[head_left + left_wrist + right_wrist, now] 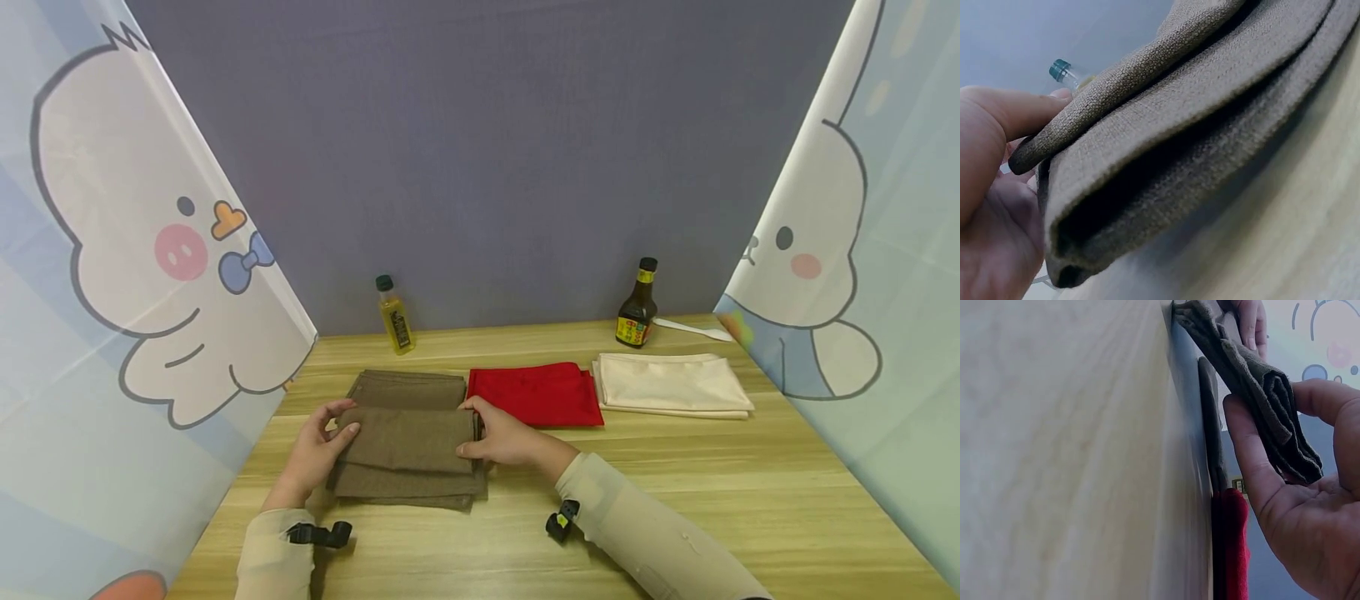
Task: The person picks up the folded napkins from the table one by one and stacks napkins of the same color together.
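Note:
Both hands hold a folded brown cloth [408, 437] by its two ends. At its left end my left hand [318, 450] pinches the fabric; in the left wrist view the cloth's layers [1147, 144] hang partly apart, with a dark gap between them. My right hand [504, 435] grips the right end, thumb on one face and fingers on the other. The right wrist view shows this folded end [1272, 419] lifted off the table. More brown fabric shows below the near edge [405, 487]. Behind it a flat brown folded cloth [420, 388] lies partly covered.
To the right lie a folded red cloth [536, 396] and a folded cream cloth [671, 385]. Along the back stand a green-capped oil bottle [396, 321] and a dark sauce bottle [637, 308], with a white plastic utensil [697, 330] beside it. A grey panel [480, 167] rises behind the wooden table [675, 483].

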`<state>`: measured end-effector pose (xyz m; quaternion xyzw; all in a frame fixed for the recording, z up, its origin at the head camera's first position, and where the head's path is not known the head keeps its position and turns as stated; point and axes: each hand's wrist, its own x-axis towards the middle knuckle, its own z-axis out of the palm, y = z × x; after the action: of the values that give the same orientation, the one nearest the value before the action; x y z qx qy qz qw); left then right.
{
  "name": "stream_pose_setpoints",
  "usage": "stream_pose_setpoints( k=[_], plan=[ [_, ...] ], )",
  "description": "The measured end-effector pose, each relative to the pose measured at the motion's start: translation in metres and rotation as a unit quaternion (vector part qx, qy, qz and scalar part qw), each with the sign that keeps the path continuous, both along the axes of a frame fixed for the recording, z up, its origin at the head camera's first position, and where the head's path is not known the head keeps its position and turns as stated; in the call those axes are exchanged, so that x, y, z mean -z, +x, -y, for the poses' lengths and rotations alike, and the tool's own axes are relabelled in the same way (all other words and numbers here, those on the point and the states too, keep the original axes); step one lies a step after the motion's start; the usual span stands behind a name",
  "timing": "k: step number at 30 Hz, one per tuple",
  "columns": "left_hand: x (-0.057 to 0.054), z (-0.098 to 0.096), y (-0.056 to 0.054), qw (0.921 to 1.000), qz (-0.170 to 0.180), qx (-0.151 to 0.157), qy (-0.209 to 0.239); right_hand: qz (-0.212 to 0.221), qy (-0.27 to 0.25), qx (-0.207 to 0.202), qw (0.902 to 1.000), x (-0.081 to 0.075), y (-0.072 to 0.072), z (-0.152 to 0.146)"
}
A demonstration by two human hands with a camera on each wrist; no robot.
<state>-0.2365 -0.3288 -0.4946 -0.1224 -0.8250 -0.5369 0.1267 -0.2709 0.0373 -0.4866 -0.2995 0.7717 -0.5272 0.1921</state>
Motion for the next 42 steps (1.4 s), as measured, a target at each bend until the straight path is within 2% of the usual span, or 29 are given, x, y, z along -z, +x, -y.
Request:
stream_pose_setpoints(
  k=[7,16,19,26,31,37,42],
  plan=[
    [-0.0032,0.0003,0.0024,0.9993,0.023,0.005,0.03,-0.003,-0.001,-0.005,1.0,-0.0002,-0.0027,-0.0013],
    [-0.0048,0.0031,0.0046,0.997,0.04,0.045,0.049,0.001,-0.005,0.01,0.9999,-0.0038,-0.0037,-0.0036],
    [-0.0037,0.004,0.0038,0.9966,0.04,0.048,0.053,0.006,-0.015,0.018,0.9997,-0.005,-0.0036,-0.0039],
    [-0.0025,0.0042,0.0013,0.9944,0.036,0.04,0.091,-0.002,-0.049,0.035,0.9982,-0.0056,-0.0051,-0.0028],
    [-0.0044,0.0019,-0.0008,0.9941,0.018,0.026,0.103,-0.003,-0.107,0.034,0.9937,-0.0048,-0.0074,-0.001],
    [-0.003,0.0014,-0.0022,0.996,0.009,0.013,0.088,-0.024,-0.106,0.044,0.9931,-0.0048,-0.0076,-0.0003],
    [-0.0022,0.0003,-0.0011,0.9984,0.022,-0.004,0.053,-0.025,-0.11,0.047,0.9925,-0.0033,-0.0088,0.0005]
  ],
)
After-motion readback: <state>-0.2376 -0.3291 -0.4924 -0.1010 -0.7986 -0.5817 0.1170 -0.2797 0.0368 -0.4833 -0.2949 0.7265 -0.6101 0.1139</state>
